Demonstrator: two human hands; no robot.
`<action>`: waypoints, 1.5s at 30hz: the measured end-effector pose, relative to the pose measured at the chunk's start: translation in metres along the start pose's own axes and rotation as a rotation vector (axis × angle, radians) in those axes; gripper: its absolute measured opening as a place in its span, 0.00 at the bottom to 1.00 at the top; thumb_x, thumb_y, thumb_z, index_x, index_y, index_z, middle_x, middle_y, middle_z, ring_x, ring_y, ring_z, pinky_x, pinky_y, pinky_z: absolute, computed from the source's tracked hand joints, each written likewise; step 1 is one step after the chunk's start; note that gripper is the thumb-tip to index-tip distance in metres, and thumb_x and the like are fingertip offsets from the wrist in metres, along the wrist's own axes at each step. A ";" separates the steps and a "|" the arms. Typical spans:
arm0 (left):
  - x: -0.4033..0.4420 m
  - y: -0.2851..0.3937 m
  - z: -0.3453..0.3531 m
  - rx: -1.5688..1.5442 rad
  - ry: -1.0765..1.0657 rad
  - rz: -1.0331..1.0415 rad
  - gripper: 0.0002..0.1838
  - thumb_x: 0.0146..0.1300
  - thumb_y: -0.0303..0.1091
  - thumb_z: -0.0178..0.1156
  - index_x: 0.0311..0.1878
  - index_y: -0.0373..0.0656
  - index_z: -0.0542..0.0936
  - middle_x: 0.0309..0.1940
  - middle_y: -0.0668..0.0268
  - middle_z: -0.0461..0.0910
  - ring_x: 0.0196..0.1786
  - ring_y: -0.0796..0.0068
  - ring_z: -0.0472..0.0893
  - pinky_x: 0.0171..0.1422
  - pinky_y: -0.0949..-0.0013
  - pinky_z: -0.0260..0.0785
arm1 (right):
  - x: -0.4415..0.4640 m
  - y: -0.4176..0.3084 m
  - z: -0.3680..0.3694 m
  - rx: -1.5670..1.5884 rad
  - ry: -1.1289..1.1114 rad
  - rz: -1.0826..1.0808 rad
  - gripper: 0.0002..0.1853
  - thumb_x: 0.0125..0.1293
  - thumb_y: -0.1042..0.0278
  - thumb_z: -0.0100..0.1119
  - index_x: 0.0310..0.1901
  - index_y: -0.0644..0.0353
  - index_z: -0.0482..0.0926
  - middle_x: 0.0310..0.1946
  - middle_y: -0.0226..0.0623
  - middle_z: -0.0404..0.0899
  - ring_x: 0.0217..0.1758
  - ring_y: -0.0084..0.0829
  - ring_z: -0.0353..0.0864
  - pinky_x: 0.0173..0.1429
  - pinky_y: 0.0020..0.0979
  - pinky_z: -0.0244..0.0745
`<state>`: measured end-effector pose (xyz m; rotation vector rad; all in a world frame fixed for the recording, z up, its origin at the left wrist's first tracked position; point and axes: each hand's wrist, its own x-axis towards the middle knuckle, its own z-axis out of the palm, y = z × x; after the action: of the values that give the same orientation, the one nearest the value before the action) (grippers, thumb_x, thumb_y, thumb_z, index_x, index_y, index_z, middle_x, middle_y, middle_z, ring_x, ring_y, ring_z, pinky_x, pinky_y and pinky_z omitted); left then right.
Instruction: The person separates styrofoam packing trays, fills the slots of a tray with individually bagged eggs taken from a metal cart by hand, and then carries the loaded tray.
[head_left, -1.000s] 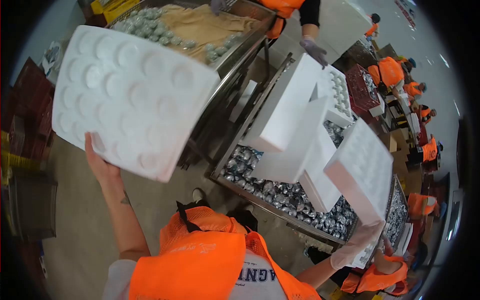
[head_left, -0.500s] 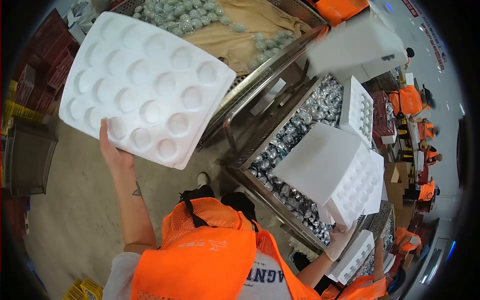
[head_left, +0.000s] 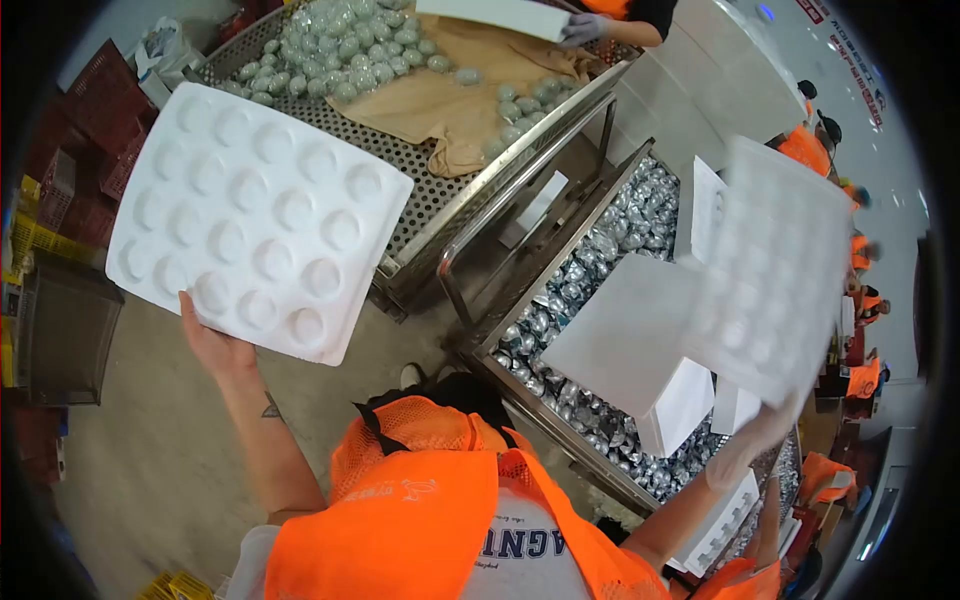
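Note:
My left hand [head_left: 218, 345], bare, grips the lower edge of a white foam tray [head_left: 245, 225] with round empty hollows, held up at the left. On the right, my right hand [head_left: 750, 445], in a pale glove and blurred, holds a second white foam tray [head_left: 775, 270] by its lower end. That tray is smeared by motion; its hollows show faintly. Beneath it, more white foam pieces [head_left: 625, 330] lie on a metal bin [head_left: 570, 455] full of shiny silver wrapped balls [head_left: 550, 340].
A perforated metal table [head_left: 400, 215] bears a tan cloth [head_left: 450, 85] and greenish wrapped balls [head_left: 350, 50]. A co-worker's gloved hand [head_left: 585, 30] holds a white foam piece [head_left: 495, 14]. Dark red crates [head_left: 100, 90] stand left; other people in orange vests are at the right.
The tray in my right hand has been lifted up and right off the pile. My left tray has moved slightly left and down. A co-worker's gloved hand with a white piece has appeared at the top.

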<state>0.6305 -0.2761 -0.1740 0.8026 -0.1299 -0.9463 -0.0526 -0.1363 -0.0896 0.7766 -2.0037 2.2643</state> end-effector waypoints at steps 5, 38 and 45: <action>0.000 0.016 0.006 0.015 -0.093 -0.057 0.28 0.75 0.46 0.48 0.69 0.36 0.64 0.66 0.56 0.70 0.69 0.57 0.69 0.72 0.53 0.64 | 0.022 0.034 0.108 -0.116 -0.232 0.102 0.28 0.68 0.53 0.58 0.64 0.64 0.72 0.60 0.42 0.75 0.62 0.35 0.74 0.65 0.38 0.67; 0.225 0.098 -0.057 0.060 -0.094 -0.315 0.39 0.73 0.61 0.44 0.76 0.42 0.55 0.71 0.51 0.63 0.71 0.56 0.67 0.73 0.52 0.62 | -0.568 -0.123 0.424 0.661 -1.668 2.160 0.33 0.68 0.56 0.60 0.72 0.55 0.62 0.65 0.37 0.72 0.68 0.33 0.70 0.73 0.37 0.62; 0.250 0.117 0.022 0.162 -0.153 -0.137 0.42 0.72 0.64 0.44 0.77 0.43 0.52 0.72 0.48 0.60 0.72 0.54 0.66 0.74 0.51 0.59 | -0.533 -0.106 0.444 0.890 -1.442 1.307 0.38 0.66 0.59 0.61 0.74 0.58 0.57 0.68 0.34 0.69 0.69 0.31 0.68 0.73 0.36 0.62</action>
<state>0.8499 -0.4410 -0.1391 0.8962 -0.2901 -1.1372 0.6041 -0.3712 -0.1675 2.0739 -1.8227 4.3934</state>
